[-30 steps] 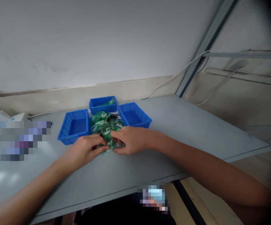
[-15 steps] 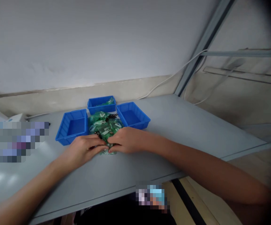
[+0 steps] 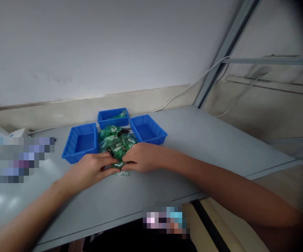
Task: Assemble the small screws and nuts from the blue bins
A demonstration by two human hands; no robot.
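My left hand (image 3: pixel 95 167) and my right hand (image 3: pixel 138 157) meet at the front of the pile, gripping a small green plastic bag (image 3: pixel 118 166) between them. Each hand pinches one side of it with thumb and fingers; its lower end shows below the fingertips. Just behind lies a pile of green plastic bags (image 3: pixel 114 138) with pale strips and dark chain-like pieces among them. What the held bag contains is too small to make out.
Around the pile stand a left blue bin (image 3: pixel 68 151), a right blue bin (image 3: pixel 162 137) and a back blue bin (image 3: pixel 105 123) with green bags inside. A white cable (image 3: pixel 177 94) runs along the wall near a metal post (image 3: pixel 211 77). Blurred-out items lie at left.
My fingertips have drawn slightly apart at the small green bag, showing more of it between them. The bins and the pile stay in place.
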